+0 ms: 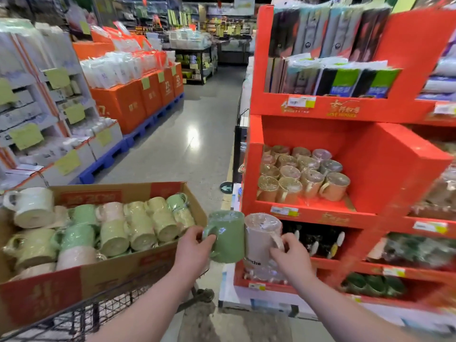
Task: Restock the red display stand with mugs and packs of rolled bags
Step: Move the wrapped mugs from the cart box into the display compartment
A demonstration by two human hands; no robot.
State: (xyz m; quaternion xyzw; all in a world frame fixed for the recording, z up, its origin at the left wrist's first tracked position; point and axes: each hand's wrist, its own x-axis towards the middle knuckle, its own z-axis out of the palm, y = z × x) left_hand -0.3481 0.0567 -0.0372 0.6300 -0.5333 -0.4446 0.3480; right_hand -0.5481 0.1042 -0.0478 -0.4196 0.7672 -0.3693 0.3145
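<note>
You have two mugs in hand, held upright and touching side by side in front of the stand's lower tiers: a green film-wrapped ceramic mug (225, 236) and a pale beige film-wrapped ceramic mug (261, 239). Your left hand (191, 245) has its fingers curled round the green one's handle. Your right hand (290, 255) pinches the beige one's handle between thumb and fingers. The handles point outward, away from each other, and both long axes run vertical, mouths up under the film.

The red cardboard display stand (394, 169) rises to your right. Its middle shelf carries a cluster of wrapped shelf mugs (303, 174), all standing upright, and that shelf lies above and slightly right of your hands. Your right hand is the nearer, so I judge the beige mug goes up first, with no turning needed. Bare red floor shows at the front right of the cluster. The shelf above holds flat packs of rolled bags (333, 77). To your left, the open brown cardboard box (148, 262) of more mugs rests on a wire trolley (74, 314).
</note>
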